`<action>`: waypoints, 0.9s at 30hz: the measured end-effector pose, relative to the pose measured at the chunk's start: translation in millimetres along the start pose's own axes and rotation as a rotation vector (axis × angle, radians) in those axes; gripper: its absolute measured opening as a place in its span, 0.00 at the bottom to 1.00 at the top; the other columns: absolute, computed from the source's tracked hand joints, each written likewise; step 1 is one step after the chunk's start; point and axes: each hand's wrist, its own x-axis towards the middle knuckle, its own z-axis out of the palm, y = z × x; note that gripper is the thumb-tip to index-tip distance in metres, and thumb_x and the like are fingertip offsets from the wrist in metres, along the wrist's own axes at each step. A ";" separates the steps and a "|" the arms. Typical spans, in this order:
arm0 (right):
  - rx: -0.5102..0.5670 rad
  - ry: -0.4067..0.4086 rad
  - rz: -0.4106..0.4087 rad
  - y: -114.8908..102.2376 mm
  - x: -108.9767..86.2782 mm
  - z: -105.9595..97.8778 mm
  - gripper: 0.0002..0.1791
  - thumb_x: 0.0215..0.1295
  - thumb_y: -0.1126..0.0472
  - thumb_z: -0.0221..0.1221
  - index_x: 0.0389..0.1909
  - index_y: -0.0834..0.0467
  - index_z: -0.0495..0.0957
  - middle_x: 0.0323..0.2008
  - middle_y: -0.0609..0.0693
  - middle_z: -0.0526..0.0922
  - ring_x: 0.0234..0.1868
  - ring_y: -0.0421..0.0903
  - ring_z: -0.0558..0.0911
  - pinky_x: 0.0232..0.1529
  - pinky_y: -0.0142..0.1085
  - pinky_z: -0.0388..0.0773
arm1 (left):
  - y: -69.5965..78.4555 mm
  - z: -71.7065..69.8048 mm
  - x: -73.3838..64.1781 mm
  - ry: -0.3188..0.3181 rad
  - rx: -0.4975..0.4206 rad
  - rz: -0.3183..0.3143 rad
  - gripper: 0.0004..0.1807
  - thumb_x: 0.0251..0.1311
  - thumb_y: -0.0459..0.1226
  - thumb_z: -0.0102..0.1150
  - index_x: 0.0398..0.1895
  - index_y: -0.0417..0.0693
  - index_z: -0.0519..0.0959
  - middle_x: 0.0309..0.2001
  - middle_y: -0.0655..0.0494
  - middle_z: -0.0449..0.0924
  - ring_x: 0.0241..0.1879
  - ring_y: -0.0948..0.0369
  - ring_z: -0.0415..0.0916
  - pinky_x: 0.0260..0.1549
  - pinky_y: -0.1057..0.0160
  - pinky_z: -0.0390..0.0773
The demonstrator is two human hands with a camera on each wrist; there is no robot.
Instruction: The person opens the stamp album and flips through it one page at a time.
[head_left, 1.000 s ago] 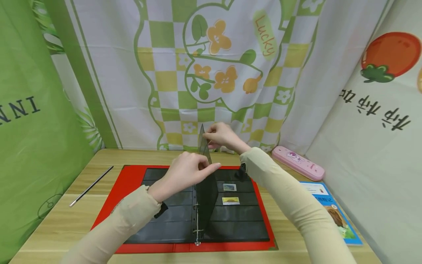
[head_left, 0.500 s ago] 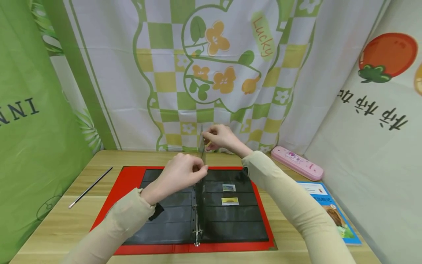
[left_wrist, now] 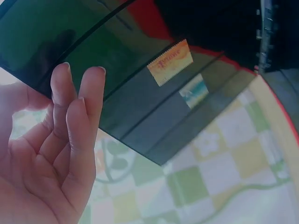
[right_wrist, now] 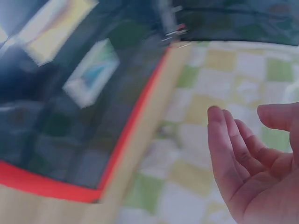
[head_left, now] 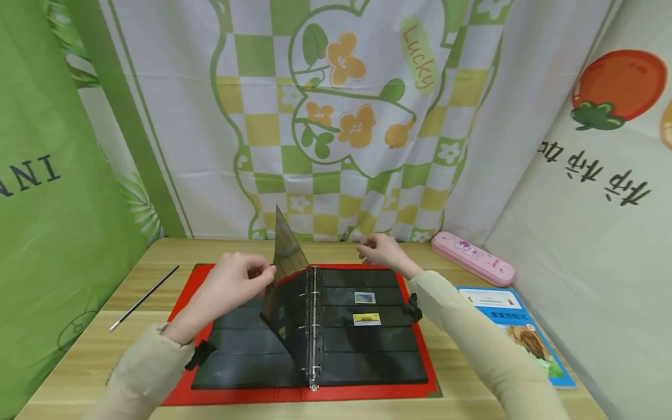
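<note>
A red ring binder point(head_left: 436, 389) lies spread on the table with black pocket pages inside. My left hand point(head_left: 231, 286) pinches the outer edge of one dark see-through page point(head_left: 287, 251), which stands tilted over the left half. In the left wrist view an orange stamp point(left_wrist: 171, 62) and a teal-and-white stamp point(left_wrist: 194, 91) show in that page's strips. My right hand point(head_left: 385, 254) hovers beyond the binder's back edge, fingers loosely bent and holding nothing. On the right page sit a bluish stamp point(head_left: 364, 297) and a yellow stamp point(head_left: 366, 319). Metal rings point(head_left: 315, 326) run down the spine.
A dark pencil point(head_left: 144, 297) lies left of the binder. At the right are a pink pencil case point(head_left: 472, 258) and a blue-covered book point(head_left: 525, 332). Printed curtains point(head_left: 252, 192) hang close behind the table.
The upright page has swung left over the spine, carried by my left hand. My right hand has let go of it and moved right and down.
</note>
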 end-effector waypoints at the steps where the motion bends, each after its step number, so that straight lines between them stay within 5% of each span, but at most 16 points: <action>1: -0.023 0.014 0.002 9.6 -0.5 2.5 0.18 0.74 0.56 0.53 0.51 0.67 0.79 0.42 0.63 0.87 0.41 0.56 0.88 0.39 0.37 0.86 | -4.7 -1.2 -3.4 -0.004 -0.003 -0.013 0.19 0.67 0.37 0.54 0.15 0.52 0.72 0.13 0.61 0.70 0.16 0.62 0.70 0.20 0.66 0.67; 8: -0.214 0.059 -0.106 61.3 -6.5 18.9 0.13 0.71 0.58 0.56 0.41 0.64 0.83 0.35 0.58 0.88 0.33 0.51 0.85 0.34 0.34 0.78 | -44.7 -7.0 -29.7 0.050 0.012 -0.039 0.21 0.68 0.39 0.57 0.14 0.52 0.72 0.12 0.62 0.67 0.12 0.68 0.57 0.16 0.67 0.60; 16: -0.312 0.060 -0.224 89.1 -18.4 26.6 0.12 0.71 0.58 0.57 0.43 0.62 0.83 0.38 0.54 0.87 0.36 0.44 0.83 0.41 0.41 0.81 | -91.9 -7.4 -56.9 0.076 0.053 -0.102 0.21 0.67 0.39 0.59 0.14 0.49 0.68 0.12 0.64 0.60 0.14 0.71 0.52 0.17 0.69 0.57; 27: -0.386 0.128 -0.290 109.6 -22.8 27.3 0.08 0.69 0.60 0.60 0.41 0.61 0.82 0.36 0.53 0.86 0.37 0.47 0.83 0.42 0.44 0.82 | -152.9 14.1 -73.1 -0.083 0.063 -0.235 0.20 0.66 0.40 0.60 0.15 0.47 0.72 0.12 0.60 0.70 0.15 0.68 0.66 0.19 0.70 0.63</action>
